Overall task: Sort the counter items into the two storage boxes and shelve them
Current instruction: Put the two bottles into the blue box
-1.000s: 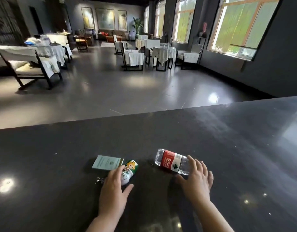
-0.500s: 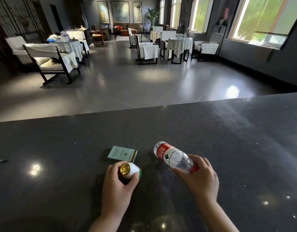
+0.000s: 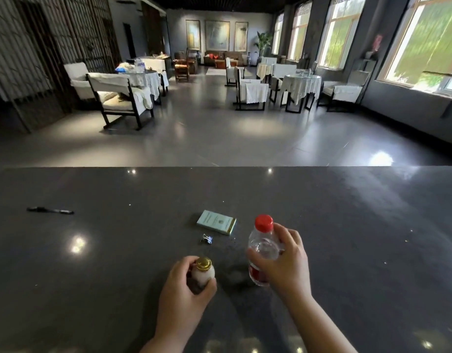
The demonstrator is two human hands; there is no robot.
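Worktop (image 3: 347, 238): dark, polished stone, running across the whole near half of the view; a dining room with chairs and tables lies far behind it. No storage boxes or shelf are in view.
Right hand (image 3: 287, 263): curled round the middle of the water bottle, thumb on the near-left side, fingers wrapped over the right.
Left hand (image 3: 184, 294): curled round the body of the small bottle, thumb and fingers closing below its cap.
Water bottle (image 3: 262, 247): clear plastic, red cap, red label low down, held upright near the middle of the worktop; whether its base touches the surface I cannot tell. It looks mostly filled, so likely the heaviest item here; the thin wall probably gives under a squeeze and may be slick, so a grip round the waist, as now, seems soundest.
Small bottle (image 3: 203, 272): pale, with a gold cap, upright in the left hand, to the left of the water bottle. It seems light and rigid; the rounded body could slip, so holding the widest part suits it.
Card box (image 3: 216, 222): pale green, flat, lying far of both hands; light and stiff, best lifted by its long edges.
Pen (image 3: 50, 210): black, lying well to the far left; light, pinch mid-barrel.
Binder clip (image 3: 206, 238): tiny, just near of the card box; pick up by its wire loops.
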